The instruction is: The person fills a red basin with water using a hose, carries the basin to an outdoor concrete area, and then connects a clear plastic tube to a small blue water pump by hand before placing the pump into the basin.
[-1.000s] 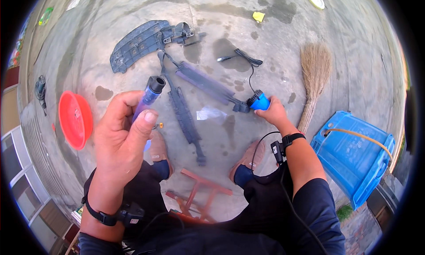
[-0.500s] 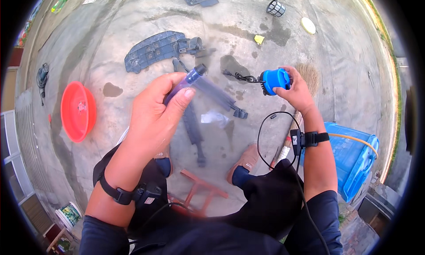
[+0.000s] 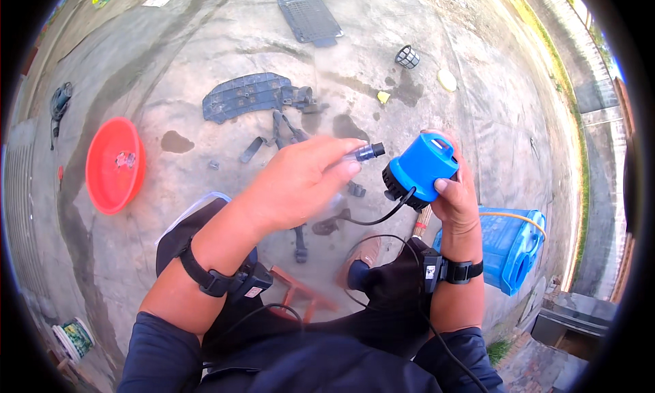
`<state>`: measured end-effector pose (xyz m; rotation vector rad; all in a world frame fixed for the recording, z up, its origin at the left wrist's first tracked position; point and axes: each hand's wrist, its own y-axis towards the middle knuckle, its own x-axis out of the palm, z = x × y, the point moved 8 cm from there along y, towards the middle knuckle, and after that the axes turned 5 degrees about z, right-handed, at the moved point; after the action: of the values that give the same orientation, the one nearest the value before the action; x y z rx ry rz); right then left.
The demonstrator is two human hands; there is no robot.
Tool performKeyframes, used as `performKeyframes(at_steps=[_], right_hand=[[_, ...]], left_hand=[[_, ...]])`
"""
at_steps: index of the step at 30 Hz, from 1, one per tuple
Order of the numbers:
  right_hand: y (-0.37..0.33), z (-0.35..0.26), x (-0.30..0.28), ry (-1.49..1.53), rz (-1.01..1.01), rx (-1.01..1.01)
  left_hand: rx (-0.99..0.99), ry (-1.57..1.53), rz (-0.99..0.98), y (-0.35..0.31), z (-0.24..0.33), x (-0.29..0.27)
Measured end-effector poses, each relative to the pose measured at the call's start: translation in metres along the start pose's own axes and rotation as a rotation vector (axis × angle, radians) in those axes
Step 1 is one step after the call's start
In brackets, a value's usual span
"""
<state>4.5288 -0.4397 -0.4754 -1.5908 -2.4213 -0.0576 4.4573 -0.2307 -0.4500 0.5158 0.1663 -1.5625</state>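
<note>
Over the ground (image 3: 177,181), I see the left hand (image 3: 300,178) pinching a tube (image 3: 367,152), its black tip near the pump (image 3: 423,162) clasped in the right hand (image 3: 458,198). The hands are apart; a basin (image 3: 102,164) sits at left.

Pale grey floor (image 3: 191,181), kinda blotchy with dark patches (image 3: 177,142). Lying on it: 1 red basin (image 3: 102,181), 1 dark curved panel (image 3: 249,97), 1 black basket (image 3: 407,57), 1 yellow scrap (image 3: 383,97).

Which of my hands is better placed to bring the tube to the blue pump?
Probably your left hand: it holds the tube, black tip out on the side nearest the blue pump, which your right hand holds.
</note>
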Motion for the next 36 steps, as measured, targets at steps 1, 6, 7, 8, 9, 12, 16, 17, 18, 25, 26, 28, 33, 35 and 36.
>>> performKeyframes(at_steps=[1, 6, 7, 8, 9, 12, 16, 17, 18, 25, 26, 28, 33, 35, 36], right_hand=[[-0.002, 0.005, 0.008, 0.095, -0.021, 0.037], [-0.007, 0.029, 0.041, 0.338, -0.041, 0.144], [-0.007, 0.028, 0.043, 0.340, -0.041, 0.145], [-0.005, 0.026, 0.048, 0.270, -0.070, 0.125], [-0.003, 0.024, 0.051, 0.198, -0.097, 0.104], [0.002, 0.020, 0.053, 0.164, -0.163, 0.072], [0.002, 0.010, 0.062, 0.087, -0.223, 0.039], [0.003, 0.011, 0.062, 0.091, -0.221, 0.040], [0.003, 0.009, 0.063, 0.030, -0.226, -0.007], [0.000, -0.017, 0.076, -0.482, -0.198, -0.328], [-0.001, -0.016, 0.077, -0.480, -0.201, -0.325], [-0.002, -0.013, 0.077, -0.673, -0.143, -0.341], [-0.012, -0.035, 0.092, -0.968, -0.059, -0.606], [-0.015, -0.038, 0.095, -1.020, -0.053, -0.646], [-0.016, -0.038, 0.095, -1.058, -0.037, -0.652]], left_hand=[[0.000, 0.003, 0.005, -0.001, 0.000, -0.001], [-0.038, -0.185, 0.004, -0.006, 0.005, -0.005], [-0.040, -0.183, 0.003, -0.007, 0.010, -0.010], [-0.166, -0.200, -0.038, -0.008, 0.006, -0.011], [-0.291, -0.218, -0.079, -0.011, 0.001, -0.010], [-0.283, -0.226, -0.052, -0.012, 0.005, -0.016], [-0.013, -0.150, 0.037, -0.011, 0.014, -0.021], [0.029, -0.100, 0.037, -0.011, 0.018, -0.021], [0.070, -0.050, 0.037, -0.011, 0.022, -0.022], [0.163, 0.160, 0.069, -0.015, 0.040, -0.032], [0.180, 0.217, 0.077, -0.016, 0.043, -0.033], [0.193, 0.274, 0.086, -0.017, 0.044, -0.034], [0.228, 0.439, 0.087, -0.020, 0.051, -0.030], [0.227, 0.470, 0.084, -0.021, 0.051, -0.029], [0.230, 0.497, 0.077, -0.022, 0.051, -0.028]])
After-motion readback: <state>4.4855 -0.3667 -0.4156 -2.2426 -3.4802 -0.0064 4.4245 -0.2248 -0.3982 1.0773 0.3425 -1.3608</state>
